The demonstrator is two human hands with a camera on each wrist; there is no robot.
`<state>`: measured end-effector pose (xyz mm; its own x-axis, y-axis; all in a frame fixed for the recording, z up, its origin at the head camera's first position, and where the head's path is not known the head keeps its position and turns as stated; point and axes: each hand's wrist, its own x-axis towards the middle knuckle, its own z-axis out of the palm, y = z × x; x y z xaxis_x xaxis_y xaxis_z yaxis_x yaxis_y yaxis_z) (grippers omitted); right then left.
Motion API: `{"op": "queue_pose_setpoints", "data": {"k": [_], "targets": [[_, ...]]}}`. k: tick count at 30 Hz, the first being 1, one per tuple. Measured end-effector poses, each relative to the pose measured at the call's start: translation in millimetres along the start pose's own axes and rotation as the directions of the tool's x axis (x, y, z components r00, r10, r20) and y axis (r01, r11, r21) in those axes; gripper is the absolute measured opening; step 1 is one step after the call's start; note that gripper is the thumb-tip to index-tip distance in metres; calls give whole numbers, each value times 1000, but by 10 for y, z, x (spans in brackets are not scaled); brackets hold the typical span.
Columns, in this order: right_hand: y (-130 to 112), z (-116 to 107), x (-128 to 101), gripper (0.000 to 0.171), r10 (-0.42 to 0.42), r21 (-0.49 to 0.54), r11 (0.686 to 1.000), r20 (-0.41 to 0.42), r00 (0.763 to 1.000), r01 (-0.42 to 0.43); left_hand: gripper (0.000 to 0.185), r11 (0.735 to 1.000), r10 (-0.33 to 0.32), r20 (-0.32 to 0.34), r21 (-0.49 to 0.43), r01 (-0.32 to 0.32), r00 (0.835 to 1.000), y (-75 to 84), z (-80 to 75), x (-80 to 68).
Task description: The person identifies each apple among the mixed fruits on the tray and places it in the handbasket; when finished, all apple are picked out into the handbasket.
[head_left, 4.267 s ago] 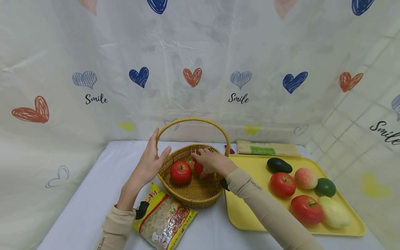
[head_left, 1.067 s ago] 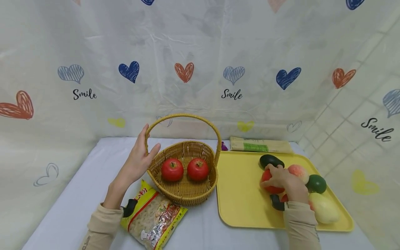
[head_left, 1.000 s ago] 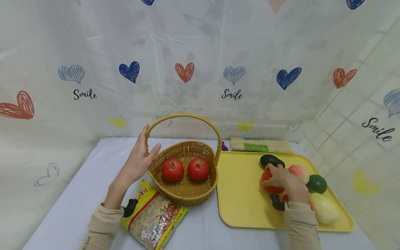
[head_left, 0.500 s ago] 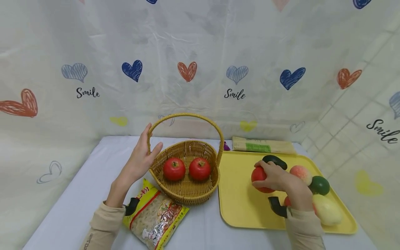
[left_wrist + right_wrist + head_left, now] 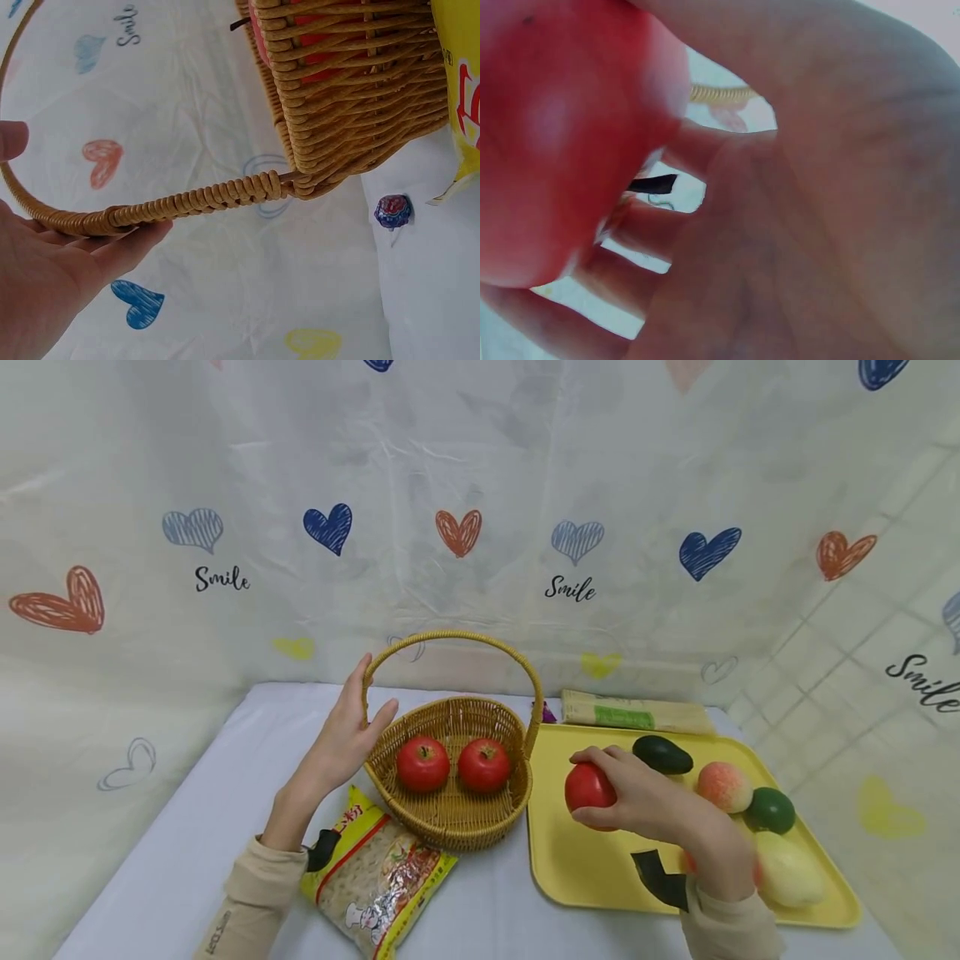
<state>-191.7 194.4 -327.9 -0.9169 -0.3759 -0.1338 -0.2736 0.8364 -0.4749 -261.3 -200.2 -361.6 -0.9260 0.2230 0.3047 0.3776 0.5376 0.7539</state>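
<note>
My right hand (image 5: pixel 648 802) grips a red apple (image 5: pixel 588 787) over the left part of the yellow tray (image 5: pixel 570 881). In the right wrist view the thumb and fingers wrap round the apple (image 5: pixel 562 142), its dark stem towards the palm. With straight fingers and the thumb held apart, my left hand (image 5: pixel 348 743) touches the left side of the handle of a wicker basket (image 5: pixel 465 839). The left wrist view has the fingers (image 5: pixel 127 251) lying along the handle (image 5: pixel 195 201). Two red apples, a left one (image 5: pixel 423 764) and a right one (image 5: pixel 483 766), sit side by side in the basket.
The tray also bears an avocado (image 5: pixel 663 754), a peach (image 5: pixel 724 787), a green oval fruit (image 5: pixel 770 811), a pale yellow fruit (image 5: pixel 787 870) and a red fruit mostly behind my right wrist. A yellow food bag (image 5: pixel 382 877) lies before the basket, a long packet (image 5: pixel 637 713) behind the tray.
Earlier the right hand set the second apple in the basket and went to the tray. Since then it has lifted another apple and carried it left. The left hand has stayed at the handle.
</note>
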Motion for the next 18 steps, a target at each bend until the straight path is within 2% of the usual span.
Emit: {"op": "queue_pose_setpoints", "data": {"k": [6, 12, 15, 18], "targets": [[-156, 91, 56, 66, -27, -10, 1000, -47, 999, 27, 85, 1000, -5, 1, -6, 5, 1000, -18, 9, -11], [-349, 190, 138, 67, -76, -31, 997, -44, 996, 75, 87, 1000, 3, 0, -20, -3, 1000, -27, 30, -12], [-485, 273, 254, 67, -131, -49, 990, -30, 991, 130, 87, 1000, 6, -1, -21, -6, 1000, -13, 32, -6], [-631, 347, 496, 65, -197, -90, 977, -5, 980, 195, 87, 1000, 2, -4, -15, -2, 1000, 6, 19, -9]]}}
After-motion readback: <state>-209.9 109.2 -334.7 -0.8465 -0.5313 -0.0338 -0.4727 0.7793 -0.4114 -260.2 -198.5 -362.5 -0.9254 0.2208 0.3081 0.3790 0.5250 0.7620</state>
